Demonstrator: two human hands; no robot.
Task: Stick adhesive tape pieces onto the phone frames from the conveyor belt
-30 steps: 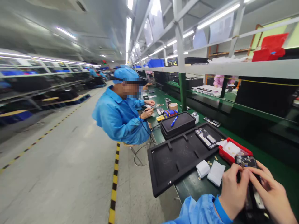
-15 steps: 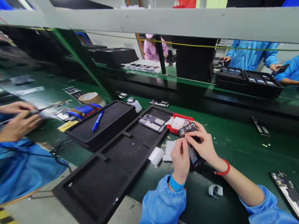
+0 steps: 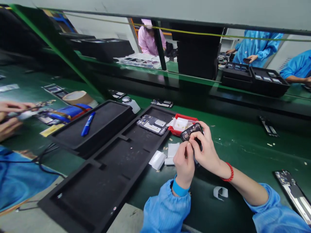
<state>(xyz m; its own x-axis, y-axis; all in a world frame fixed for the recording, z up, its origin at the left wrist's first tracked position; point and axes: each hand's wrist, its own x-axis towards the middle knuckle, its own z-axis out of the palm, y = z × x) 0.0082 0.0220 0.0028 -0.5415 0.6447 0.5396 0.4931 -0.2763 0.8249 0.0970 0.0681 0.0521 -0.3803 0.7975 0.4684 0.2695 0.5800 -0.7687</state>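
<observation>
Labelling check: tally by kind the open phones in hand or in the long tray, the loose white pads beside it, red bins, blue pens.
Open phones: 2
Loose white pads: 2
Red bins: 1
Blue pens: 1
Total: 6

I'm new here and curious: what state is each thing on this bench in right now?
phone: opened, held tilted in both hands.
left hand: pinching the phone.
right hand: gripping the phone.
second phone: opened, flat in the long tray.
red tray: holds white pads.
pen: lying on the small tray.
tape roll: lying flat.
</observation>
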